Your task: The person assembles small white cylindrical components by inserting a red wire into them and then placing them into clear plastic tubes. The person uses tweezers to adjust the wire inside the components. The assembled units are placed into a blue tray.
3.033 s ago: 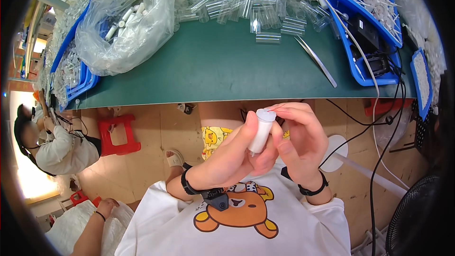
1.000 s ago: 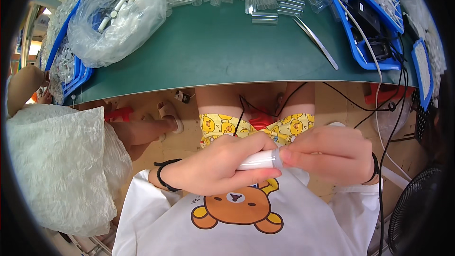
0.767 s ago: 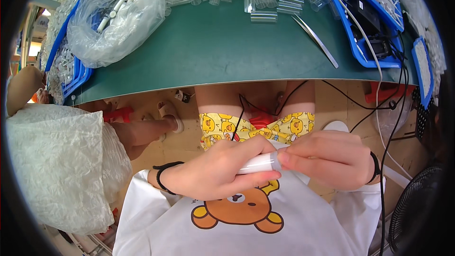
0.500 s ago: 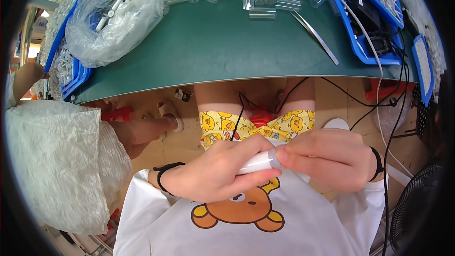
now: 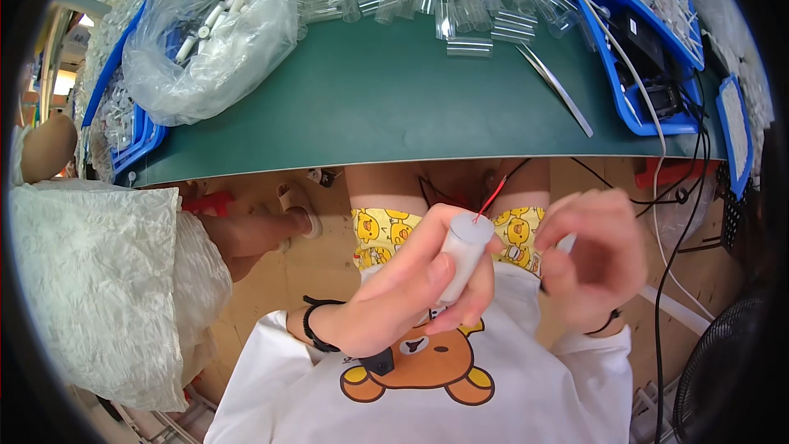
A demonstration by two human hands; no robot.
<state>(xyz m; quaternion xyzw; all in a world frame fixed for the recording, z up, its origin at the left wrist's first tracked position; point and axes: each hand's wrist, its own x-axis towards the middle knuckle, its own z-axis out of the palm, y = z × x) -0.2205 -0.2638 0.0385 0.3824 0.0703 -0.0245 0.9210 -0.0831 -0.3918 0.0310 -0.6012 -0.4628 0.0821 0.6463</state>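
In my left hand (image 5: 411, 279) is a white cylindrical tube (image 5: 467, 256), tilted, with its translucent end up and the fingers wrapped round it. Thin red wires (image 5: 491, 197) stick out of that end. To the right, apart from the tube, my right hand (image 5: 596, 255) is raised with loosely curved fingers and a gap between thumb and fingertips. It is slightly blurred; the pale patch in the gap is too unclear to name. A small black piece (image 5: 378, 361) shows below my left wrist, against the shirt.
Clear plastic tubes (image 5: 468, 47) lie piled along the green table's (image 5: 353, 99) far side. Tweezers (image 5: 556, 90) rest near them. A plastic bag (image 5: 263, 49) of white cylinders stands left, blue trays (image 5: 653, 126) right. Black cables (image 5: 699, 197) hang at right; another person's leg (image 5: 246, 230) is at left.
My right hand has come away from the tube's end and moved right. The tube has turned more upright in my left hand, and red wires now show at its end.
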